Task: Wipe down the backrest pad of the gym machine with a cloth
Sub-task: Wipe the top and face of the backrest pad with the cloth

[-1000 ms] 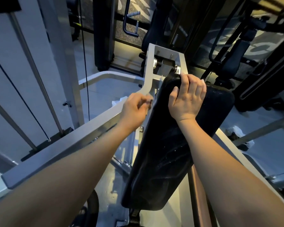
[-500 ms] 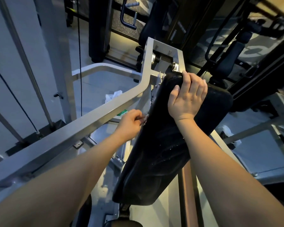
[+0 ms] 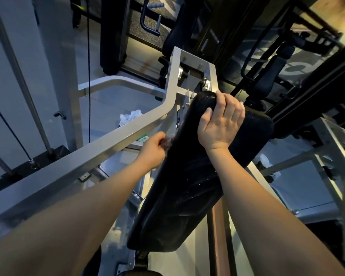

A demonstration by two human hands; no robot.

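The black backrest pad (image 3: pixel 183 188) runs steeply down the middle of the head view, its surface streaked with wet marks. My right hand (image 3: pixel 220 123) grips the pad's top edge, fingers curled over it and thumb on the front face. My left hand (image 3: pixel 152 151) sits at the pad's left side edge, about a third of the way down. It pinches a small dark cloth (image 3: pixel 167 142) against that edge; the cloth is blurred and mostly hidden by the fingers.
A grey metal frame arm (image 3: pixel 100 150) slants across just left of my left hand. The machine's top bracket (image 3: pixel 193 68) stands behind the pad. A white plastic bag (image 3: pixel 129 116) lies on the floor below. Cables and a guide rod (image 3: pixel 28 92) stand at far left; other black machines fill the right.
My left hand with the cloth has slid down the pad's left edge, from near the top corner to about a third of the way down. My right hand has kept its hold.
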